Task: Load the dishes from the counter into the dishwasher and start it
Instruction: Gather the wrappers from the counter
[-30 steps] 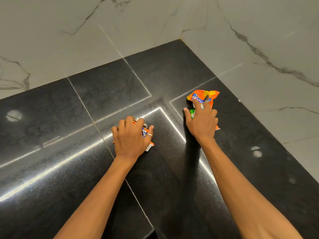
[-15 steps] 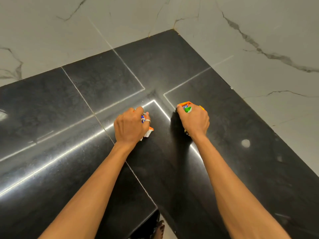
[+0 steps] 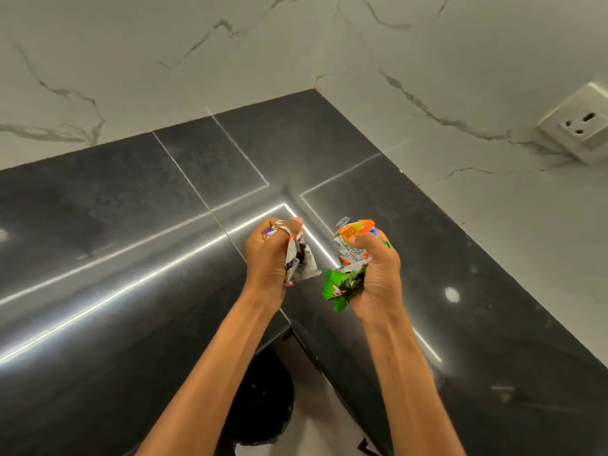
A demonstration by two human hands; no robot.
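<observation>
**Two handfuls of wrappers over a dark bin, and no dish in sight**

Nearest, low between the forearms, a dark round container lined with what looks like a black bag [image 3: 263, 399] sits on the floor under the desk's inner corner. It is probably a bin; the inside is too dark to tell what it holds.

Above it, the left hand [image 3: 269, 258] is closed tight round a crumpled silver-white wrapper [image 3: 301, 261] with orange and blue scraps showing between the fingers. The right hand [image 3: 378, 274] is clenched on an orange wrapper [image 3: 353, 232], with a green wrapper [image 3: 342, 287] bulging loose from the bottom of the fist. Both hands are held clear of the black desk [image 3: 131, 225], not touching it.

The likeliest slip is the green wrapper. It is only partly held, so it could drop short of the bin onto the floor or the desk edge. Foil also springs open, so a pinched scrap may cling to the fingers on release.

Further back are the marble wall [image 3: 164, 60] and a wall socket [image 3: 582, 126] on the right.

The dishes and the dishwasher are not visible here, so loading looks not yet begun.
</observation>
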